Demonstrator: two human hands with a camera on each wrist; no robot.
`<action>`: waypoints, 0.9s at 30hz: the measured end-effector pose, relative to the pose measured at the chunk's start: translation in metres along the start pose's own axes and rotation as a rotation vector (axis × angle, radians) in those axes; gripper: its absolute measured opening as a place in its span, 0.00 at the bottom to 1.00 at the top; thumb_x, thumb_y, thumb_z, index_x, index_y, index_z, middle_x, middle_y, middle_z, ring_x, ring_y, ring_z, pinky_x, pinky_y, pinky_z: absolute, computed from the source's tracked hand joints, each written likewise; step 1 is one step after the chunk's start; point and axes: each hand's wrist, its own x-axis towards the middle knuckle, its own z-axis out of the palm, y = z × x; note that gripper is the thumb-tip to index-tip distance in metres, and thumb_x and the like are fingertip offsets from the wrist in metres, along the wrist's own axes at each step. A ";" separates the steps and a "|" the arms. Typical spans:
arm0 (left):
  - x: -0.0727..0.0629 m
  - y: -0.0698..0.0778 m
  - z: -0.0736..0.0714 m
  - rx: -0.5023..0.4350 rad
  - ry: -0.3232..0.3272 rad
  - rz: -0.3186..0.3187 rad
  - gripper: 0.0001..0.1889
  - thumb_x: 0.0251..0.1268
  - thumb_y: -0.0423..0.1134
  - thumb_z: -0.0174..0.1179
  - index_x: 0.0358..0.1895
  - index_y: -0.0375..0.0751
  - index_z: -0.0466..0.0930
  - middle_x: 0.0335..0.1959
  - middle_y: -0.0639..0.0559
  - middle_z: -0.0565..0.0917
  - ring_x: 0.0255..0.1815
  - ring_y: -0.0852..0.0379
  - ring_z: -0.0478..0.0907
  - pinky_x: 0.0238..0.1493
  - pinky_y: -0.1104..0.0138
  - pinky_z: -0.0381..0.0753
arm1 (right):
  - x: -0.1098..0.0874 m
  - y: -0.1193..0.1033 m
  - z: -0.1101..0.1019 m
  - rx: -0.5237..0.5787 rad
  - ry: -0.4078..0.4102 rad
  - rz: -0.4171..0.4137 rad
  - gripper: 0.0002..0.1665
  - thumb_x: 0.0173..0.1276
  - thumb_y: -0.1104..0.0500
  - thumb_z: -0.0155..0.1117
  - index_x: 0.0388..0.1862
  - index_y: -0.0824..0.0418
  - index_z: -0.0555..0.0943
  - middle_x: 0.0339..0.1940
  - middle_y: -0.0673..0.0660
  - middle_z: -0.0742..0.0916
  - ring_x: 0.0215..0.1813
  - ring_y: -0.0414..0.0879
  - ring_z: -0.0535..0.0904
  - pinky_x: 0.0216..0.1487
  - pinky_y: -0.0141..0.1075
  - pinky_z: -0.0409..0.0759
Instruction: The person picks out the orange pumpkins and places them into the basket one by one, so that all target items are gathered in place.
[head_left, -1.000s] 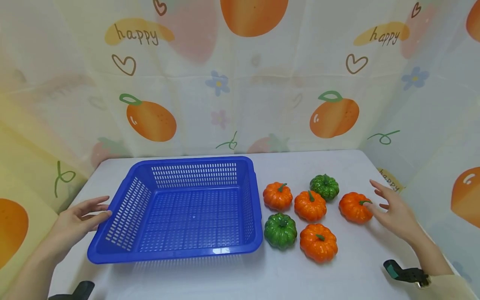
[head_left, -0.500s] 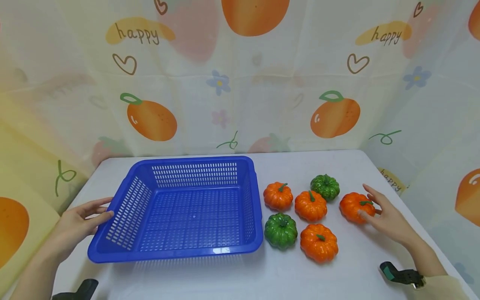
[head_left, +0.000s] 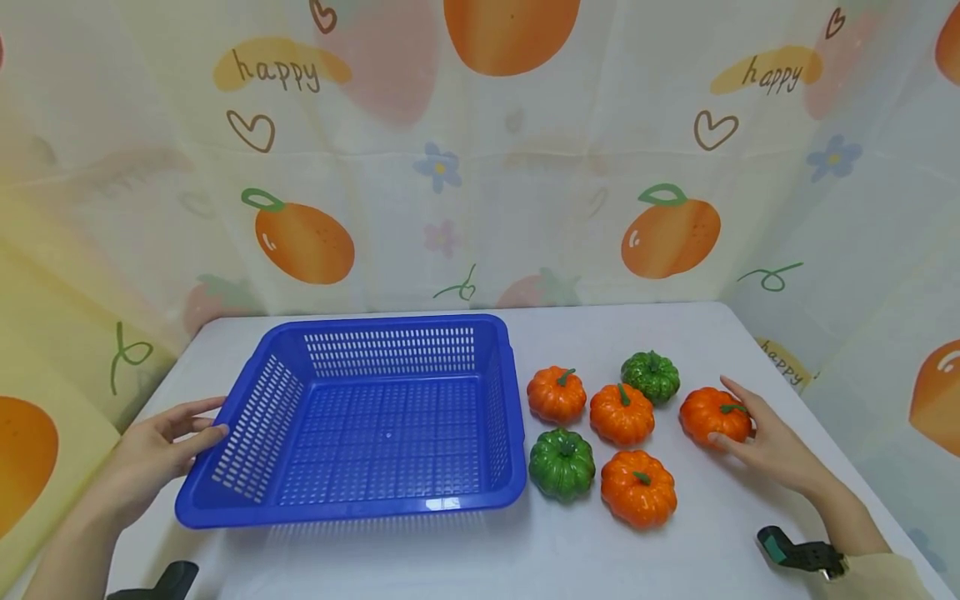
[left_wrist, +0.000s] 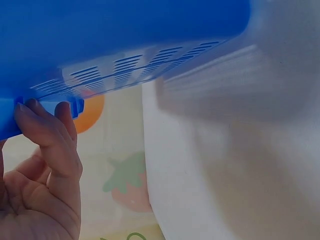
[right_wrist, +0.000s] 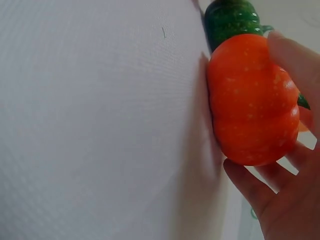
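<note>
My left hand point(head_left: 161, 442) grips the left rim of a blue plastic basket point(head_left: 352, 504), thumb over the rim and fingers beneath it. In the left wrist view, fingertips point(left_wrist: 35, 107) hook at the underside of the basket's rim point(left_wrist: 125, 25). At the right, my right hand point(head_left: 772, 442) holds the rightmost orange pumpkin point(head_left: 708, 414), which rests on the table. The right wrist view shows the thumb point(right_wrist: 295, 55) on one side of that pumpkin point(right_wrist: 252, 105) and fingers on the other. Part of the pumpkin is behind the hand.
Between basket and right hand stand a green pumpkin point(head_left: 562, 464), a darker speckled green one point(head_left: 650, 377), and orange ones at the left point(head_left: 556, 394), middle point(head_left: 622, 414) and front point(head_left: 638, 490). A white cloth covers the table point(head_left: 450, 567); a patterned curtain point(head_left: 517, 208) hangs behind.
My right hand has moved left and closed in round the rightmost orange pumpkin. The left hand stays at the basket's rim; the basket and other pumpkins have not moved.
</note>
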 end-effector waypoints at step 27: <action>-0.001 0.001 0.001 -0.016 -0.023 -0.052 0.31 0.64 0.50 0.56 0.67 0.43 0.61 0.32 0.64 0.79 0.30 0.58 0.80 0.33 0.66 0.80 | 0.001 0.003 -0.002 0.002 0.001 0.028 0.45 0.59 0.50 0.67 0.68 0.67 0.57 0.63 0.73 0.65 0.61 0.69 0.61 0.52 0.68 0.63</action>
